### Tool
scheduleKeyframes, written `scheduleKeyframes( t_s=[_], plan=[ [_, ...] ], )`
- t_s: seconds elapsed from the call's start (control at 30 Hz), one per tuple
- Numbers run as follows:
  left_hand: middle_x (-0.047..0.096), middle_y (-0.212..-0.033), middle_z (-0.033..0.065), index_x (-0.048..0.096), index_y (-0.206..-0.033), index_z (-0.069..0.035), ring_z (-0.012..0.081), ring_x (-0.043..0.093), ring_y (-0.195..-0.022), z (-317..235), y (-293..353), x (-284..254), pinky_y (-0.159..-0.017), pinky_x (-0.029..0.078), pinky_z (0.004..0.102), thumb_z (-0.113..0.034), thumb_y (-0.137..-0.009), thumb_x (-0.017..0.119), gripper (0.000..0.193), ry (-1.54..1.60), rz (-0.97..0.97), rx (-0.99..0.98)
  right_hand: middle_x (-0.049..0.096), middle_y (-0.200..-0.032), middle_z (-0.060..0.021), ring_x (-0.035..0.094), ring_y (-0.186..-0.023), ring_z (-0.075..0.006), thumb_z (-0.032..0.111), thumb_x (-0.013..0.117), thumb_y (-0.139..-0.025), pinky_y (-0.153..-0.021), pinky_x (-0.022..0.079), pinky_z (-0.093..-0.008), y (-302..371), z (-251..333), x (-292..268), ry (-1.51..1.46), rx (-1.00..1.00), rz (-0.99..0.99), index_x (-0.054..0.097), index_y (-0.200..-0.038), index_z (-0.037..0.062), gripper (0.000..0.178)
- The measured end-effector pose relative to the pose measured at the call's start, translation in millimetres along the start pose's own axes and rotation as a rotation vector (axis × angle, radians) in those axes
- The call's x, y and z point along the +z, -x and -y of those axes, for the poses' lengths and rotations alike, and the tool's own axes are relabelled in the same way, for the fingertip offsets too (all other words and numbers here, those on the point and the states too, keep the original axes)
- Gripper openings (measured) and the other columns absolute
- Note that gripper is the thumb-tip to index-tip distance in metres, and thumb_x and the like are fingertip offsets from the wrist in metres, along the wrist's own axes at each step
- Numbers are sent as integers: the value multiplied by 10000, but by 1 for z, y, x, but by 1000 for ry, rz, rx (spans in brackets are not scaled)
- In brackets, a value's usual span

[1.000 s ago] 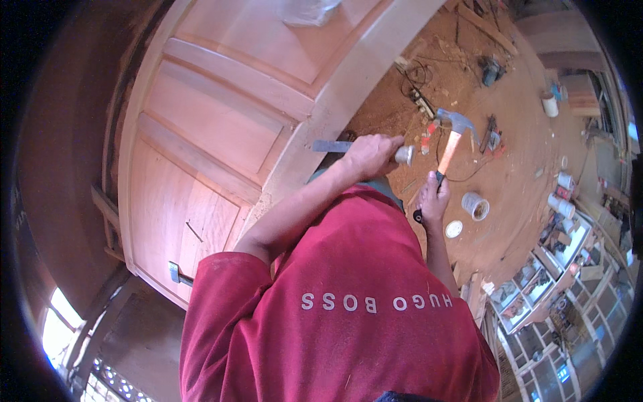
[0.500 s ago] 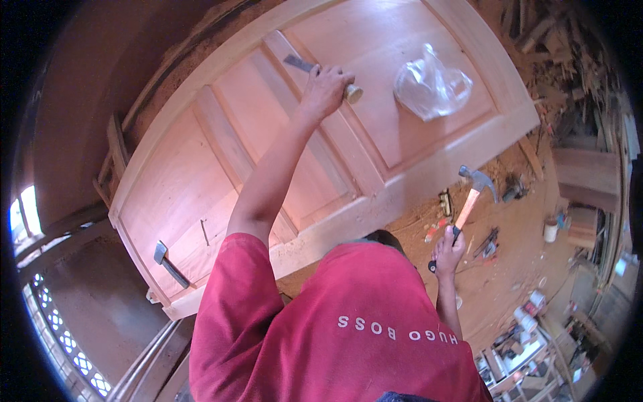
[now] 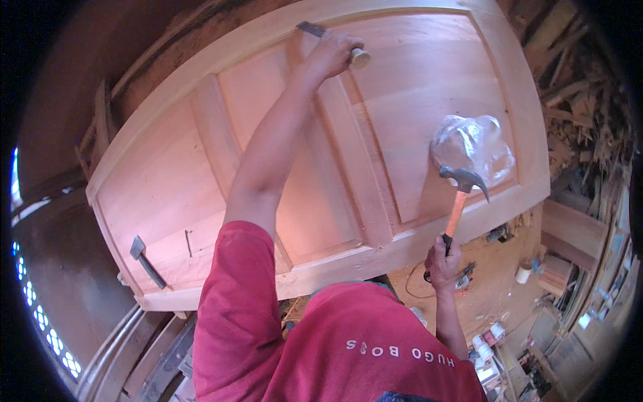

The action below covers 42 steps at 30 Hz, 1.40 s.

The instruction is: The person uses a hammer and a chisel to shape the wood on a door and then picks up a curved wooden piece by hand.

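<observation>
My left hand is wrapped round a chisel. The chisel's blade points to the far left, over the upper end of a middle rail of the panelled wooden door; whether its edge touches the wood I cannot tell. Its pale handle butt sticks out on the right of my fist. My right hand grips the dark lower handle of a claw hammer. The hammer is held up near the door's near edge, its head in front of a clear plastic bag on the right panel.
On the door's left panel lie a broad-bladed tool with a dark handle and a thin dark piece. Wood scraps are heaped at the far right. A white bucket and scattered items stand on the brown floor.
My left hand and the chisel have moved farther up the rail. My right hand has brought the hammer slightly left, over the door's edge in view. The whole view has shifted.
</observation>
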<state>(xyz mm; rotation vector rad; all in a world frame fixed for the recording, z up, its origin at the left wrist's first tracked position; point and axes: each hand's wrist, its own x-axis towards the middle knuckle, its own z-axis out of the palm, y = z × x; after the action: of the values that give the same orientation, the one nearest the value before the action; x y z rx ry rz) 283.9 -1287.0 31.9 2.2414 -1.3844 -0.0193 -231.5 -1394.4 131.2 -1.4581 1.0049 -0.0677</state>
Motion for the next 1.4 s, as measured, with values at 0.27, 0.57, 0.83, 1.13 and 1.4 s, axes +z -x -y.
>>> scheduleKeyframes(
  t_s=[0.27, 0.57, 0.83, 1.13, 1.4],
  plan=[
    [657, -1014, 111, 665, -965, -126, 323, 574, -1062, 0, 33, -47, -910, 430, 449, -28, -727, 663, 258, -199, -89, -91, 428, -555, 51, 418, -431, -42, 261, 596, -987, -378, 341, -229, 24, -12, 10, 5, 41, -49, 474, -875, 77, 247],
    [649, -1044, 98, 676, -976, -131, 324, 575, -1068, 0, 162, -77, -960, 407, 460, 13, -724, 649, 291, -165, -145, -277, 428, -550, 44, 427, -410, -53, 264, 584, -989, -364, 359, -248, 70, -40, 0, -21, 63, -19, 435, -797, 105, 291],
    [672, -983, 127, 677, -963, -110, 360, 600, -991, 76, 196, -99, -862, 480, 449, 24, -659, 711, 334, -114, -173, -313, 436, -556, 46, 443, -434, -52, 257, 588, -984, -383, 355, -245, 72, -43, 18, -49, 98, -18, 447, -807, 99, 275],
    [664, -938, 142, 672, -987, -107, 362, 619, -899, 90, 200, -116, -780, 497, 436, 44, -647, 712, 373, 20, -231, -286, 418, -578, 64, 413, -443, -47, 243, 547, -1005, -396, 336, -246, -17, -15, 136, 187, -401, 157, 499, -914, 81, 192],
    [646, -938, 135, 657, -967, -97, 350, 614, -924, 93, 200, -120, -793, 492, 434, 45, -638, 710, 362, -7, -192, -318, 466, -624, 31, 482, -536, -73, 237, 550, -1012, -453, 359, -278, -68, 31, 304, 48, -476, 210, 491, -911, 64, 209]
  ],
)
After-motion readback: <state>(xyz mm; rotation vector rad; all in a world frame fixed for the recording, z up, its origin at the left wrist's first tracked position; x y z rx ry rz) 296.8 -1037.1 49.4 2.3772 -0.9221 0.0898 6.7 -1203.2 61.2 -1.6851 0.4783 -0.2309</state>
